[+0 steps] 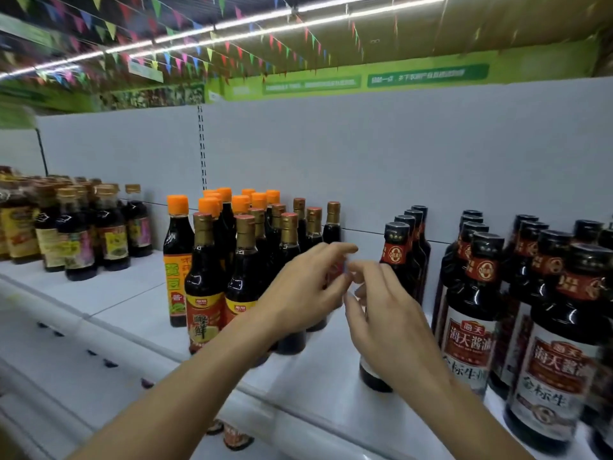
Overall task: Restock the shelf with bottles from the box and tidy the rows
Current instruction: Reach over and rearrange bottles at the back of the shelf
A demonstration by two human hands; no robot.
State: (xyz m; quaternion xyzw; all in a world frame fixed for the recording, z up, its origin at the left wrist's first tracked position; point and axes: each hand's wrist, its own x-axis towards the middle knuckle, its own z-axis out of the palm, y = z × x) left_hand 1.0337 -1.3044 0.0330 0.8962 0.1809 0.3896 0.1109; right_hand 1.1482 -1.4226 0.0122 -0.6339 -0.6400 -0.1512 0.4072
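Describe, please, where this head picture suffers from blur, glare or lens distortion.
Head view: the ceiling bunting and strip lights smear into streaks; head view: the left hand and right hand are soft, their fingers blurred; head view: small glints sit on the black-capped bottles at right; head view: the shelf edge bows from the wide lens.

The big black-capped bottles (550,353) read "海天酱油" and "金标生" (the rest cut off); a gold-capped bottle (203,293) shows "鲜". The wall banners (428,75) are too blurred to read.
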